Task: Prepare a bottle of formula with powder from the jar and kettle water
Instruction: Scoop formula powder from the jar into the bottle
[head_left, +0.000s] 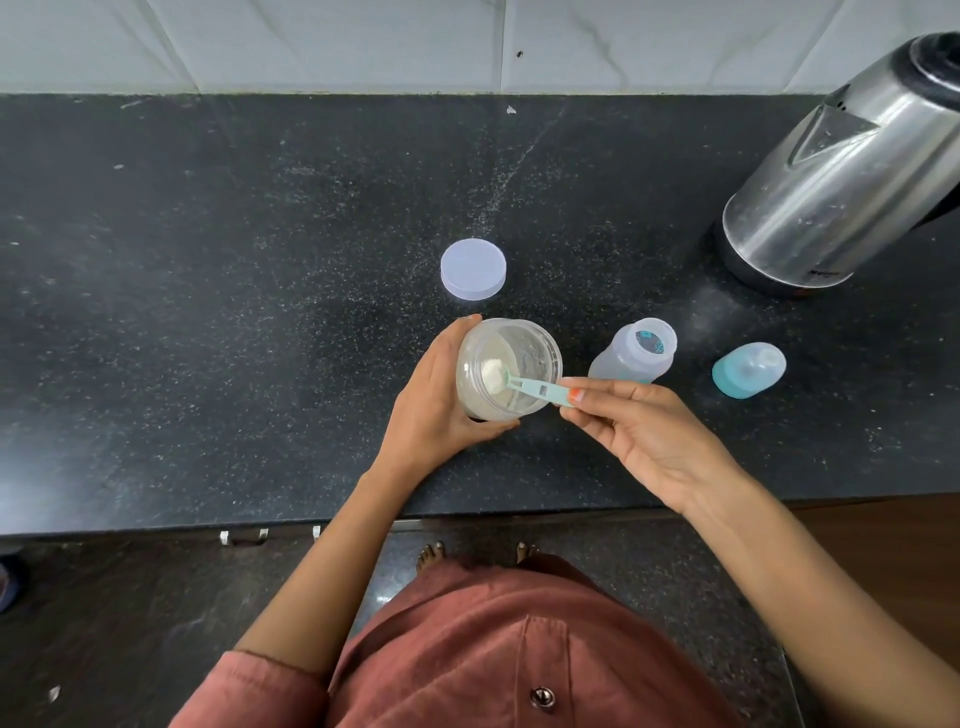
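A: The hands, how are they occupied?

B: The jar (511, 358) is gripped round its side by the left hand (436, 400). The scoop (524, 387) is pinched by its handle in the right hand (639, 436), and its bowl, heaped with powder (491, 371), is held in the jar's mouth.

A: And where is the bottle found?

B: The bottle (631, 356) is seen uncapped on the surface (208, 312), just beyond the right hand's fingertips. Its teal-ringed teat (748, 370) is laid further right, the lid (472, 269) beyond the left hand, and the kettle (841, 171) far to the right.

rust-red garment (467, 639), stitched front placket, one round metal button (542, 696). left sleeve (260, 691) ends near the elbow. bare feet (431, 553). orange-painted thumbnail (574, 396), right hand (649, 441).
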